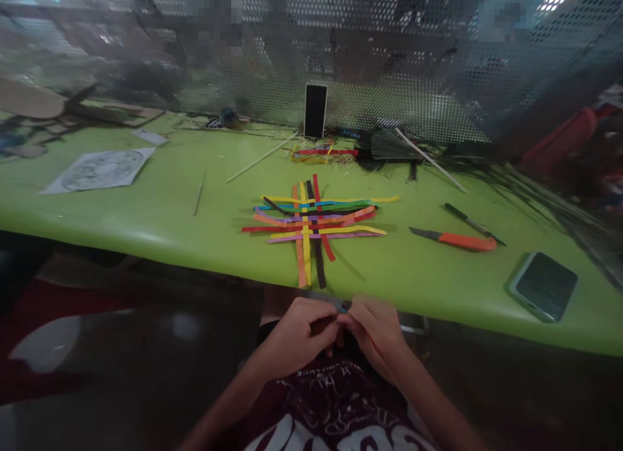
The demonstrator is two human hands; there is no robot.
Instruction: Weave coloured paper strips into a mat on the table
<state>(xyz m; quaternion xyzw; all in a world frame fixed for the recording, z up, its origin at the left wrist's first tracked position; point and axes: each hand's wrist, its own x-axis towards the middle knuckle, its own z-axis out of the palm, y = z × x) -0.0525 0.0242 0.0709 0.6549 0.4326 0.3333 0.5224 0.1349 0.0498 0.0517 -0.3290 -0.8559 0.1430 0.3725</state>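
Observation:
My left hand (307,329) and my right hand (377,331) meet just below the table's front edge, above my lap. The fingers of both are pinched together. Between the fingertips a small dark and bluish bit (344,305) shows; what it is cannot be made out. Just beyond the hands, several coloured strips (305,243) lie crossed over and under one another on the green table (204,237). Upright strips in orange, yellow, dark brown and red pass through crosswise ones in yellow, blue, green, purple, orange, red and pink.
An orange-handled knife (462,241), a dark slim tool (472,222) and a phone (545,287) lie on the right. Another phone (315,111) stands upright at the back, near strip scraps (326,153) and thin sticks (263,156). A printed sheet (100,170) is on the left.

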